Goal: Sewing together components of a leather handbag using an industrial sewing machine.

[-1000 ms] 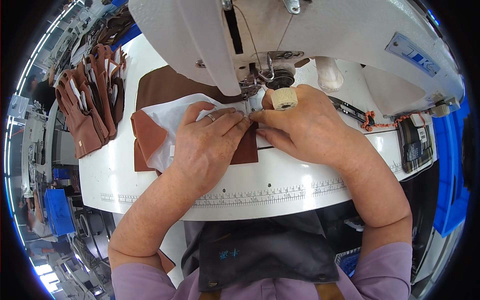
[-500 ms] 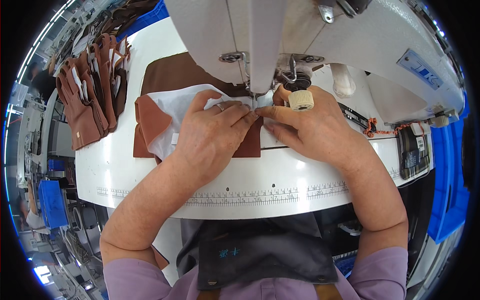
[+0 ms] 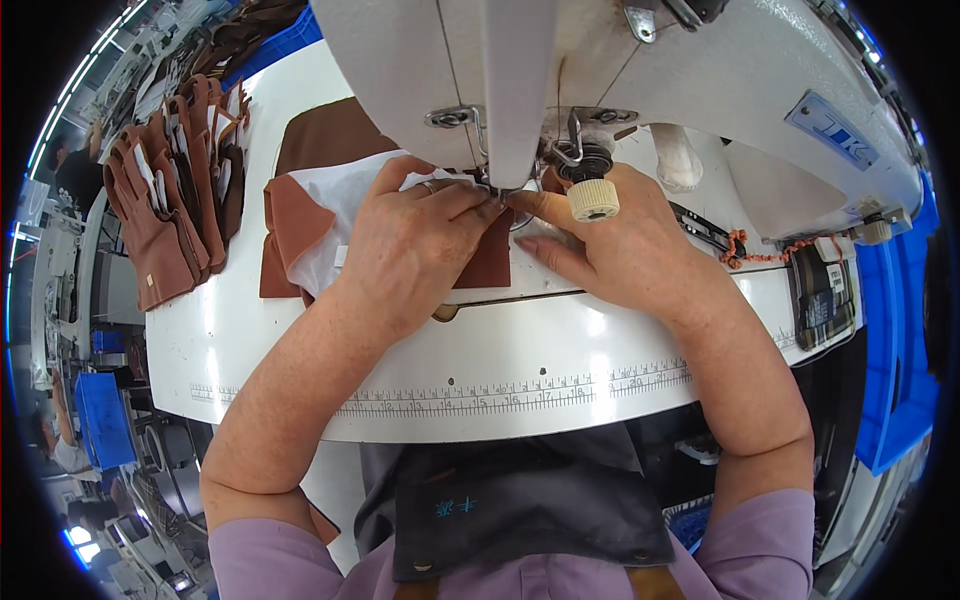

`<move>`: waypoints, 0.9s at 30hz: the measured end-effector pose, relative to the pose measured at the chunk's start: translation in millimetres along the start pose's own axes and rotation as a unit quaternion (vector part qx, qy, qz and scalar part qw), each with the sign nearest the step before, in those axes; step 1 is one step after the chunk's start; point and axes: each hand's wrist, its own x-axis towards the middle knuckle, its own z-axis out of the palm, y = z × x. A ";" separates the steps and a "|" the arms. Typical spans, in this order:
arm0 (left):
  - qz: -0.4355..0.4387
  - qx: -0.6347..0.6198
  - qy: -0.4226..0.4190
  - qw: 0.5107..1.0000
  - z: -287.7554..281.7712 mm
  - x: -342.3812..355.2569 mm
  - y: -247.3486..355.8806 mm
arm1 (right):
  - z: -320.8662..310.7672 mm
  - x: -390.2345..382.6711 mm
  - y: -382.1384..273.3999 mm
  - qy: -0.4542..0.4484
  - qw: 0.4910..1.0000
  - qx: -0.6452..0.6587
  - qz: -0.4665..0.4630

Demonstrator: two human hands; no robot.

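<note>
A brown piece with white lining (image 3: 335,190) lies folded under the needle of a white sewing machine (image 3: 420,60). My left hand (image 3: 418,238) rests on it, fingers bent and drawn together on the lining close to the needle. My right hand (image 3: 630,235) reaches around the cream knob (image 3: 594,200). Its forefinger touches the work's edge at the needle, while the thumb lies stretched out on the table, apart from it; the other fingers are partly hidden behind the knob. A darker brown flat piece (image 3: 330,135) shows beyond the lining.
Several brown gloves (image 3: 165,220) stand bunched at the table's left. A ruler scale (image 3: 500,397) runs along the white table's near edge. At right lie an orange cord (image 3: 770,262) and a dark checked pouch (image 3: 825,290), with a blue crate (image 3: 890,370) beyond.
The brown lined piece has slid a little away from me under the needle, both hands moving with it. A small opening in the table now shows beside my left wrist.
</note>
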 end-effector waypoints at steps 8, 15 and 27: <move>0.009 0.016 0.017 1.000 -2.8 4.1 0.0 | -13.8 -0.1 5.5 -0.032 0.976 0.131 0.172; 0.007 -0.004 0.030 1.000 -2.9 5.4 1.4 | -0.2 4.1 14.5 0.191 0.914 0.350 0.076; 0.025 0.042 0.027 0.998 -5.3 6.1 3.9 | 5.5 3.9 16.5 0.173 0.882 0.421 0.122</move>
